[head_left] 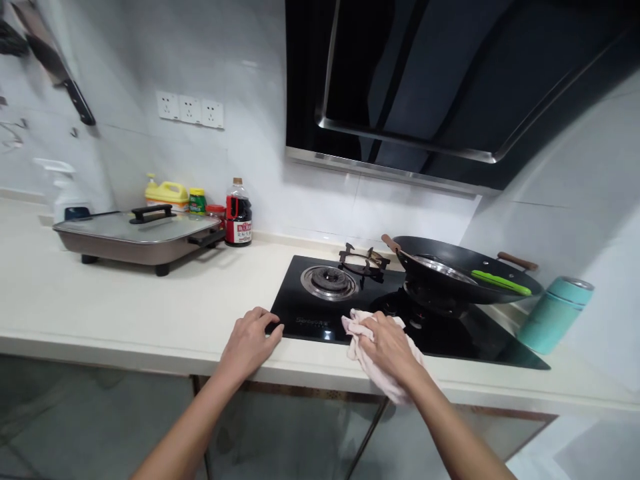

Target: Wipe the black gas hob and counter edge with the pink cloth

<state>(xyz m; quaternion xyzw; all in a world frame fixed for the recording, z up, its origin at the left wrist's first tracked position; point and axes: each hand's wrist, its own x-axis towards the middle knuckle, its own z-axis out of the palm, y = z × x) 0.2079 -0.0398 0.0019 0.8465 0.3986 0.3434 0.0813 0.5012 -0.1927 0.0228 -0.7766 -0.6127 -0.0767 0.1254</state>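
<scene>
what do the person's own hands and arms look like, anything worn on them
The left hand and right hand are bare, with no gloves, rings or bracelets visible. No sleeve shows on the left forearm or right forearm.

Soft woven cloth (373, 368), glossy cooktop (310, 317) — smooth, glass-like, matt wok (463, 251), wooden handle (518, 261)
</scene>
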